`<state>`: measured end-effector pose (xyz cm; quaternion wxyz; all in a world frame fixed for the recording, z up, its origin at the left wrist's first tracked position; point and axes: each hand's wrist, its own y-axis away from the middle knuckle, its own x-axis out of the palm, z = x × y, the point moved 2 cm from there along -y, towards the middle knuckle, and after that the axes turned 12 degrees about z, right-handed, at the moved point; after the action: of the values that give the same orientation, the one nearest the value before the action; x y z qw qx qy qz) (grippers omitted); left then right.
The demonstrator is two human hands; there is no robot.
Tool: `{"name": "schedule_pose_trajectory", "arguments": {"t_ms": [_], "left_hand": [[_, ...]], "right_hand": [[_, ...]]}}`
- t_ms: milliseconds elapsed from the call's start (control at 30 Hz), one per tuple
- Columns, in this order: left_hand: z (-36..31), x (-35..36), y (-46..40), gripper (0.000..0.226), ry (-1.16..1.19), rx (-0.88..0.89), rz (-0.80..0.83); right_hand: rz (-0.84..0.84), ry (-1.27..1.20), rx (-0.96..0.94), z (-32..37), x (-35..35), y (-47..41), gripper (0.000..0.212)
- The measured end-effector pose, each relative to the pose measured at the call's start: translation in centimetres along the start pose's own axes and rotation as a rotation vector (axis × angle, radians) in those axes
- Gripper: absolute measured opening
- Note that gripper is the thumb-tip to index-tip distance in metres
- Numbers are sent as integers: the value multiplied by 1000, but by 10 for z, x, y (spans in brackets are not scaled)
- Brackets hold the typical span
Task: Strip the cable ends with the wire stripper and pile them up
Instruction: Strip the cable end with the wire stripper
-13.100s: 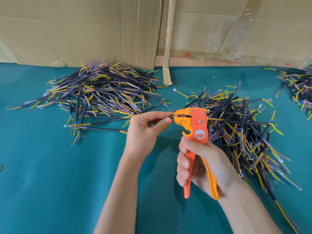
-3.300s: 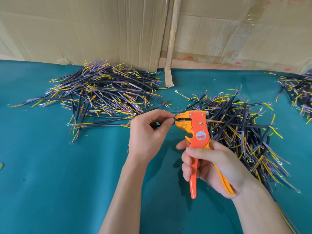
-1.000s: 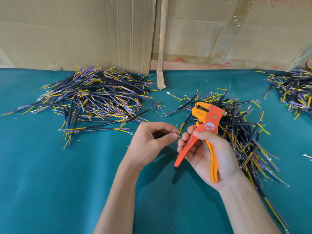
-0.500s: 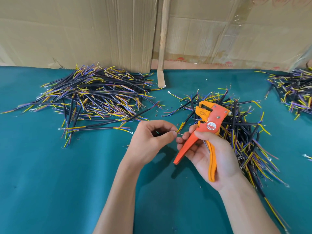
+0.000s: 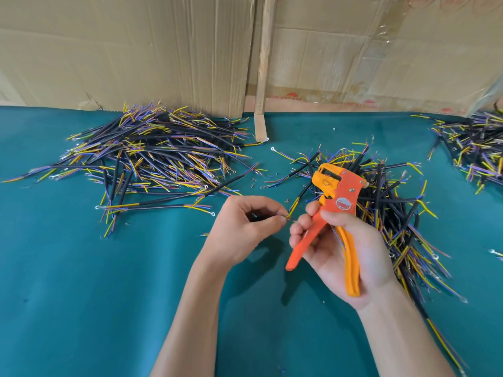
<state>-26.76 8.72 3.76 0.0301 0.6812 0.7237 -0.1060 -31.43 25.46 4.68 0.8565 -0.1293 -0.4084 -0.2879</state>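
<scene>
Orange wire stripper (image 5: pixel 336 198), gripped by the right hand (image 5: pixel 347 251), has tilted away from the cable (image 5: pixel 298 197) whose end the left hand (image 5: pixel 246 227) pinches mid-frame, so that strip looks finished.

A table (image 5: pixel 81 308) covered in teal felt-like cloth fills the lower frame, its surface marked by a few small dark specks. Behind it, flattened cardboard sheets (image 5: pixel 136 50) stand upright as a backdrop, creased and overlapping, with strips of clear tape (image 5: pixel 386 25) and faint red printing (image 5: pixel 285 99) along the lower right panel. A narrow wooden stick (image 5: pixel 264 63) leans against the cardboard near the centre, its foot resting on the cloth. Soft, even daylight falls across the scene.
</scene>
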Motion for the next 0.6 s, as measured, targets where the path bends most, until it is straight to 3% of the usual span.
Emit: {"name": "schedule_pose_trajectory", "arguments": {"t_ms": [100, 267, 400, 600], "left_hand": [[1, -7, 0, 9, 11, -3, -65], [3, -15, 4, 7, 48, 17, -112], [1, -4, 0, 4, -61, -3, -101], [-8, -2, -3, 8, -65, 7, -321]], "right_hand": [[109, 0, 7, 2, 1, 2, 28], [-88, 54, -51, -3, -3, -3, 29], [-70, 53, -36, -7, -2, -3, 25], [-219, 183, -91, -10, -9, -8, 26]]}}
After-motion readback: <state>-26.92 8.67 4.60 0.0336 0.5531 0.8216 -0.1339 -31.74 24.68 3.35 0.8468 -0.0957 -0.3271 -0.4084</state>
